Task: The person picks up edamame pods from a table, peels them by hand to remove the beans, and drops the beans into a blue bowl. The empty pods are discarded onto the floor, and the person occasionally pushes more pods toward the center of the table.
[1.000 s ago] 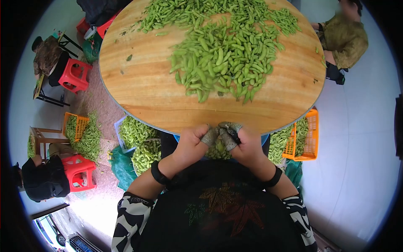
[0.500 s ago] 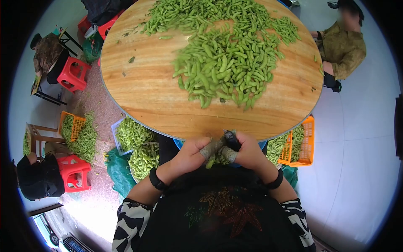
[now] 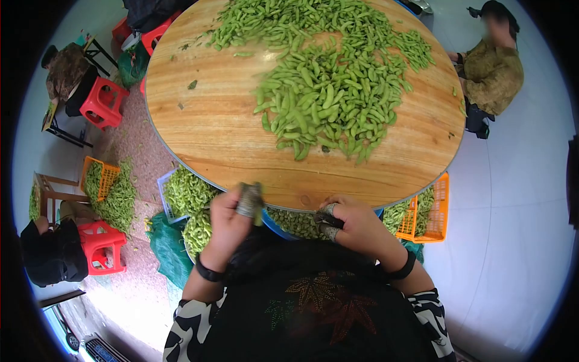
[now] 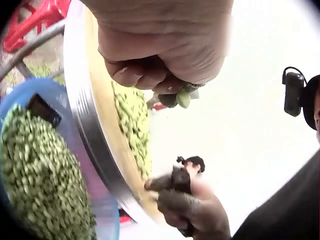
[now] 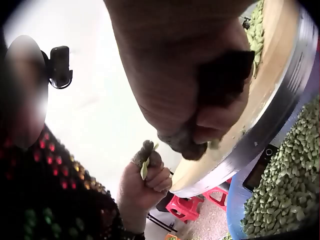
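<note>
My left hand is raised at the near left edge of the round table, apart from the other hand. Its wrapped thumb and finger pinch a flattened green pod, whose tip sticks out in the left wrist view. My right hand stays by the near table edge with its wrapped fingers curled in. A blurred pale green piece shows at its fingertips; I cannot tell whether it is a bean or a pod. Below both hands, a blue basin holds many shelled green beans.
Green pods heap on the wooden table. A dark phone lies at the basin's side. Crates of pods stand left and right, the right one orange. Other people sit around on red stools and across at right.
The hands were together over the basin and have parted. My left hand has swung left and up with the green pod, while the right hand has shifted slightly right.
</note>
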Tool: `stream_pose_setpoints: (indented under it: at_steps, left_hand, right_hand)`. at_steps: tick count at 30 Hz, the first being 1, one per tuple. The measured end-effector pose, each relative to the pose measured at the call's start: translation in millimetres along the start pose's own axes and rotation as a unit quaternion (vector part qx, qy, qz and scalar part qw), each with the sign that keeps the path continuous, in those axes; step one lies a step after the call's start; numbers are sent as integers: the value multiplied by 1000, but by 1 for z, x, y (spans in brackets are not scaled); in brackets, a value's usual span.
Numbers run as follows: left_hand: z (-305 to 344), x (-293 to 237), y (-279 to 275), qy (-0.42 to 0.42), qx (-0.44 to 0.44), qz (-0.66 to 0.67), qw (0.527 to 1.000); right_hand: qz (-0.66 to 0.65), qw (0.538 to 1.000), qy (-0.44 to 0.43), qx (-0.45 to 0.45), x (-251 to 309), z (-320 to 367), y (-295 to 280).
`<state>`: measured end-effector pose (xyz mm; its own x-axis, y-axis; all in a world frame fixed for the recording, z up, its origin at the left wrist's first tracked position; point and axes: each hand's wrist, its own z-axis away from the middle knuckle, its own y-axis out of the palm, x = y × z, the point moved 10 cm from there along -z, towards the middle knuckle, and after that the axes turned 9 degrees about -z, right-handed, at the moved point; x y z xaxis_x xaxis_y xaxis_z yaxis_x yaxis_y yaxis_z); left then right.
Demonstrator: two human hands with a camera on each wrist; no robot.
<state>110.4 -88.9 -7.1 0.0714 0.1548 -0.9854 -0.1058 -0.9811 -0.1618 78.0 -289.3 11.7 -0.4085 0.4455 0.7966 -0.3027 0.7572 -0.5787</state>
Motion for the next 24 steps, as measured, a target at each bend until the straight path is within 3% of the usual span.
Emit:
stream_pose_setpoints:
  at_steps: [1, 3, 5, 7, 9, 10, 12, 13, 15, 17, 19, 21, 22, 24]
  left_hand:
    - [-1, 3, -21, -9, -35, -8, 999]
    - [3, 16, -67, -42, -111, -84, 989]
    - [10, 20, -111, -20, -188, -197, 962]
    - [17, 23, -139, -38, -204, -420, 884]
    - [21, 27, -152, -121, -174, -576, 789]
    - [21, 25, -153, -121, -175, -579, 787]
    - [23, 15, -153, -130, -201, -693, 680]
    - [20, 13, -148, -130, -201, -693, 680]
    - [10, -20, -108, 66, -217, -608, 761]
    - [-4, -41, -62, 147, -177, -432, 872]
    - [-19, -53, -8, 186, -83, -337, 919]
    - [-23, -53, 41, 177, 54, -313, 932]
    - [-24, -50, 47, 175, 53, -310, 933]
    - [-17, -20, 87, 113, 247, -290, 917]
  right_hand:
    - [-1, 1000, -1, 2, 3, -6, -3]
    - [-87, 982, 167, 16, -21, -21, -5]
    - [32, 990, 98, -92, -26, -53, -28]
    - [141, 972, 57, -181, -18, -87, -43]
    - [178, 964, 93, -177, -35, -115, -37]
    - [217, 952, 131, -172, -45, -120, -34]
    - [216, 953, 113, -181, -47, -123, -32]
    - [218, 953, 97, -186, -45, -123, -32]
    - [196, 958, 65, -201, -36, -111, -36]
    - [178, 960, 31, -214, -20, -90, -45]
    - [84, 990, 39, -104, -16, -72, -29]
    - [82, 993, 20, -86, -6, -47, -25]
    - [77, 995, 1, -69, -2, -39, -22]
    - [57, 994, -21, -86, 0, -31, -26]
